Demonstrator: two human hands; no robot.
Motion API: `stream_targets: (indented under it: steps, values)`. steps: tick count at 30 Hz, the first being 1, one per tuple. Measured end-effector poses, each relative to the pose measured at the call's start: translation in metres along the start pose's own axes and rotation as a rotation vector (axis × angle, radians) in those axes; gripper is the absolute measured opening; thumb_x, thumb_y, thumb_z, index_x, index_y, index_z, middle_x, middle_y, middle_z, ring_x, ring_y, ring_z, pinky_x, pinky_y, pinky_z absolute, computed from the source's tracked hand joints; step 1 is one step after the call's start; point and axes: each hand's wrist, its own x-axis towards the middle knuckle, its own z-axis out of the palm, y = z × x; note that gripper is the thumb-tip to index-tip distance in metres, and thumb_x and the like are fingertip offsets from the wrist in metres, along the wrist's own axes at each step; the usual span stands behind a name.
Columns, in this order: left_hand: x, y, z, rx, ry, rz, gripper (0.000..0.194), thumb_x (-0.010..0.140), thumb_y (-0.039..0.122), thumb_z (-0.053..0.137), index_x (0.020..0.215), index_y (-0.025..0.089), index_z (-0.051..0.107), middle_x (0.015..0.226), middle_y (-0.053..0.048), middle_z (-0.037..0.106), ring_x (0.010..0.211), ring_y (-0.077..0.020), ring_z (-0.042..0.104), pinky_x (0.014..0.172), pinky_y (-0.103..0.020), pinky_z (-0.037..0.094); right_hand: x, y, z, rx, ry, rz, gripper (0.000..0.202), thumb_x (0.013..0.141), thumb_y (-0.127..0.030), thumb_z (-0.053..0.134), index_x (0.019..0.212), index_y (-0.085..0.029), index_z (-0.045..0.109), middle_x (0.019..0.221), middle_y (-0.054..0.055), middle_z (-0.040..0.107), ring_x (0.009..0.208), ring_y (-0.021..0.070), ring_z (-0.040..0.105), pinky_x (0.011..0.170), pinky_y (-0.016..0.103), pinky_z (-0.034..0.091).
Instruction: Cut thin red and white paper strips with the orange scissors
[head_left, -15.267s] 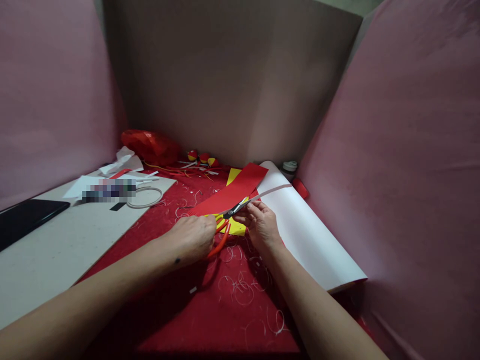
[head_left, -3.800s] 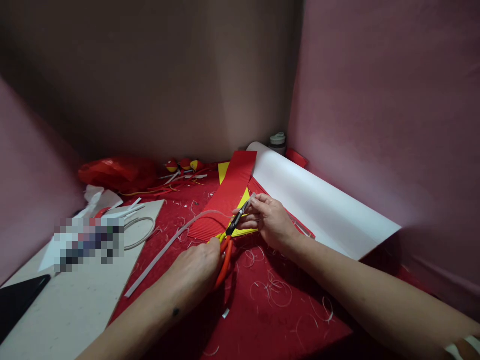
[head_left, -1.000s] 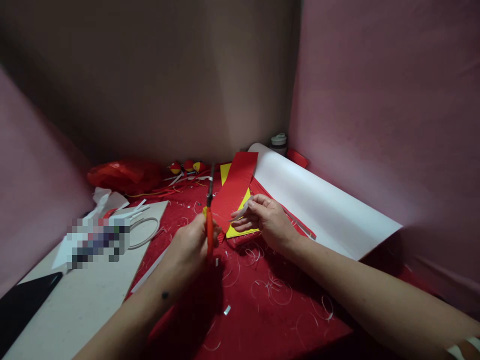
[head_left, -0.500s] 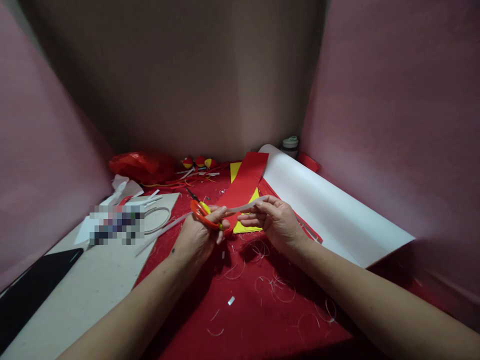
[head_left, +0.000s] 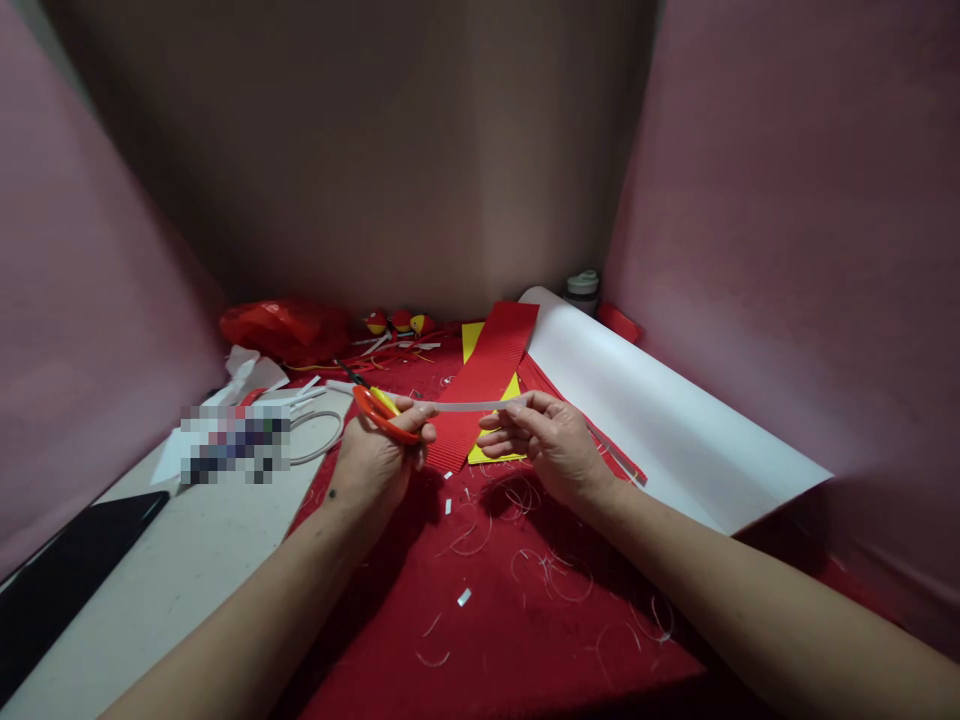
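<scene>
Fingers (head_left: 414,411) of left hand (head_left: 375,462) (also gripping scissors (head_left: 384,401)) and right hand (head_left: 559,440) clamp a strip (head_left: 472,406); a lidded cup (head_left: 582,288) conceals its inside.

Clock positions are referenced to the center of the head view. A dark gray-brown panel (head_left: 420,150) stands at 12 o'clock, flanked by a left pink panel (head_left: 82,110) at 10 and a right pink panel (head_left: 795,130) at 2. A red plastic bag (head_left: 281,332) lies at 9 o'clock; three small red-and-yellow pieces (head_left: 402,322) sit at 10. A lidded container (head_left: 582,288) stands at 2 o'clock, adjacent to a red object (head_left: 619,323). At 8 o'clock, a pale board (head_left: 217,570) supports a flat black item (head_left: 75,570) and a blurred-out item (head_left: 236,447).
</scene>
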Motion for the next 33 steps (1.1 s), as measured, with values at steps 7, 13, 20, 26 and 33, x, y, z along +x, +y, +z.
stream_targets:
  steps: [7, 13, 20, 26, 33]
  values:
    - [0.002, -0.001, -0.005, 0.136, -0.039, 0.02, 0.028, 0.058, 0.02, 0.07, 0.076, 0.017, 0.048, 0.052, 0.005, 0.056, 0.039, -0.0068, 0.047, 0.036, -0.017, 0.032, 0.0, 0.0, -0.001, -0.013, -0.016, -0.019, 0.01, 0.078, -0.025, 0.057, 0.072, -0.017, 0.056, 0.075, 0.007, 0.069, 0.058, 0.0149, 0.065, 0.062, 0.034, 0.055]
    - [-0.001, 0.014, -0.022, 0.724, -0.306, -0.039, 0.016, 0.067, 0.028, 0.057, 0.074, 0.018, 0.047, 0.056, 0.001, 0.057, 0.04, -0.011, 0.048, 0.037, -0.022, 0.029, 0.0, -0.002, -0.003, -0.086, 0.034, -0.047, 0.012, 0.078, -0.026, 0.057, 0.074, -0.016, 0.057, 0.075, 0.008, 0.069, 0.06, 0.0166, 0.066, 0.061, 0.034, 0.055]
    - [-0.024, 0.027, -0.03, 1.876, -0.653, 0.343, 0.015, 0.083, 0.031, 0.031, 0.083, 0.021, 0.042, 0.076, -0.008, 0.063, 0.06, -0.0239, 0.058, 0.048, -0.029, 0.029, 0.003, -0.002, -0.006, -0.119, -0.017, -0.119, 0.011, 0.076, -0.026, 0.06, 0.074, -0.016, 0.059, 0.068, 0.004, 0.068, 0.055, 0.0149, 0.065, 0.059, 0.034, 0.056]
    - [-0.026, 0.027, -0.029, 2.05, -0.641, 0.378, 0.017, 0.082, 0.028, 0.035, 0.093, 0.019, 0.043, 0.087, -0.014, 0.065, 0.072, -0.0317, 0.062, 0.051, -0.032, 0.031, 0.001, -0.006, -0.004, -0.209, -0.063, -0.076, 0.008, 0.074, -0.023, 0.059, 0.07, -0.016, 0.061, 0.068, 0.004, 0.069, 0.055, 0.0139, 0.064, 0.061, 0.033, 0.056]
    - [-0.025, 0.028, -0.029, 2.033, -0.665, 0.394, 0.018, 0.08, 0.035, 0.041, 0.089, 0.019, 0.042, 0.08, -0.013, 0.066, 0.068, -0.0302, 0.061, 0.049, -0.03, 0.027, -0.002, -0.008, -0.002, -0.258, -0.108, -0.041, 0.01, 0.075, -0.024, 0.058, 0.073, -0.017, 0.064, 0.069, 0.003, 0.07, 0.058, 0.0149, 0.066, 0.061, 0.032, 0.057]
